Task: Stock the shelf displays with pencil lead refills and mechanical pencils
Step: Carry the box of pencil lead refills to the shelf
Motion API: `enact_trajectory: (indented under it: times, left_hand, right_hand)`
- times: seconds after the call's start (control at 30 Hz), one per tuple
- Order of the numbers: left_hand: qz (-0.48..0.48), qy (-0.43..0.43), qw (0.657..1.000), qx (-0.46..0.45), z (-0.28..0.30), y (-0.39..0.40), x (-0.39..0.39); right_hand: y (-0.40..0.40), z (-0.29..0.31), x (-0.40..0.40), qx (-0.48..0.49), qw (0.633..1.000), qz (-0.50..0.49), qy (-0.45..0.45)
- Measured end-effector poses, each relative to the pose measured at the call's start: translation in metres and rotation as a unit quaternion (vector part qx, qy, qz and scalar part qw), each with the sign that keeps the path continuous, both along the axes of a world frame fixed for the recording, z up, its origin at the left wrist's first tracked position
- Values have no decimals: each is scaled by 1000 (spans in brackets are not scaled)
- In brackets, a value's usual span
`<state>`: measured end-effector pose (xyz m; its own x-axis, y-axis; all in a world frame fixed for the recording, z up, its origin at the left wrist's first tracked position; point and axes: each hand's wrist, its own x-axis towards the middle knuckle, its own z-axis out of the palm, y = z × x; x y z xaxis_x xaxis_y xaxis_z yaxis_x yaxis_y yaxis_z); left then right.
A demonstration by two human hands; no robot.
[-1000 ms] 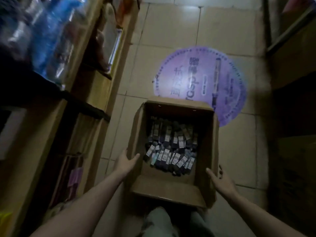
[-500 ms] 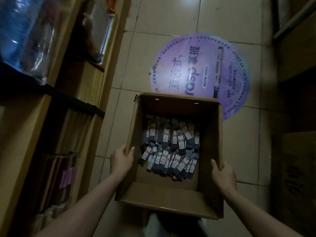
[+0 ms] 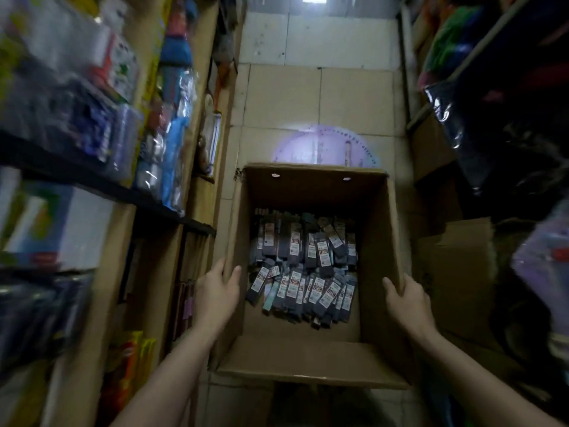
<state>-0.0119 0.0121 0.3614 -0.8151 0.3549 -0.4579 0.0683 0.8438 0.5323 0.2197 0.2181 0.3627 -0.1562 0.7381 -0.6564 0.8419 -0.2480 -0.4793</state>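
Two hands hold the box: left hand & right hand each curl over a side wall. Pencil packs lie inside, btwn both grips. Box is lifted higher than before.

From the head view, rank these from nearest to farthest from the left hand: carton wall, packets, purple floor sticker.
1. Carton wall: gripped by the left hand.
2. Packets: inside the carton, to its right.
3. Purple floor sticker: beyond the carton's far edge.

Packets in box between shelves
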Motion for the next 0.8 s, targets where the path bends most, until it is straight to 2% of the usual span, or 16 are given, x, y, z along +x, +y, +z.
enact_trajectory:
  times: [0.13, 0.33, 0.57, 0.8]
  left_hand:
    - [-28, 17, 999, 17, 68, 17, -14]
    - [-27, 42, 999, -2, 129, 79, -33]
    - [-3, 43, 999, 15, 166, 195, -68]
    - [15, 51, 998, 38, 206, 313, -146]
  right_hand:
    - [10, 68, 3, 40, 999, -4, 17]
    - [68, 127, -20, 70, 997, -1, 31]
    - [194, 171, -71, 121, 992, 23, 36]
    - [320, 211, -151, 143, 987, 45, 51]
